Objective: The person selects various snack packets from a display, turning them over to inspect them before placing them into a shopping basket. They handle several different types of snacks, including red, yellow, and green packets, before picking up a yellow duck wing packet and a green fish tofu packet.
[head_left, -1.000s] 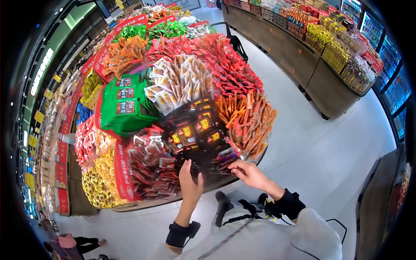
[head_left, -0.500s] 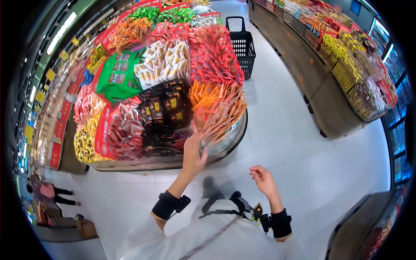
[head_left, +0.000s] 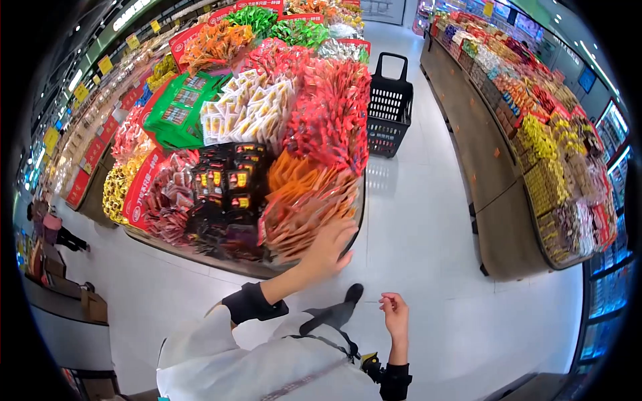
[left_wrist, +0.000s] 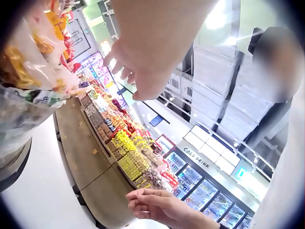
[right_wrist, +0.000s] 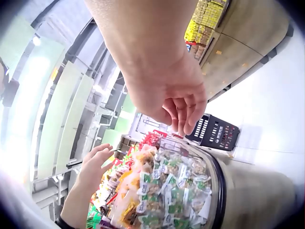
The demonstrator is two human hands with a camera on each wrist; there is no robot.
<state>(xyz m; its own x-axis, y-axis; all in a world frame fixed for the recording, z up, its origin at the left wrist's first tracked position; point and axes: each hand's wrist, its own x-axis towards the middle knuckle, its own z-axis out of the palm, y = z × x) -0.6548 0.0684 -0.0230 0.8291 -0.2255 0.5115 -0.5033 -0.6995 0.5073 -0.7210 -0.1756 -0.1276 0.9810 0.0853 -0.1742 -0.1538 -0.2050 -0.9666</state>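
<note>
My left hand (head_left: 328,248) reaches over the front right corner of the snack display, fingers fairly straight, overlapping the orange snack packets (head_left: 314,204) in the head view. Nothing shows in its grasp. Left of those lie black snack packets (head_left: 227,180) with yellow and red labels. My right hand (head_left: 396,314) hangs over the floor away from the display, its fingers loosely curled around nothing. In the right wrist view, green-and-white packets (right_wrist: 176,191) fill the clear-sided corner of the display below that hand.
A black shopping basket (head_left: 390,110) with its handle up stands on the floor along the display's right side. Across the aisle (head_left: 428,220) runs another long candy counter (head_left: 495,180). Cold drink fridges (left_wrist: 209,195) line the wall beyond.
My left hand has moved right, from the black packets to the orange ones. The right hand has left the display's edge and dropped over the floor. The basket has come fully into view.
</note>
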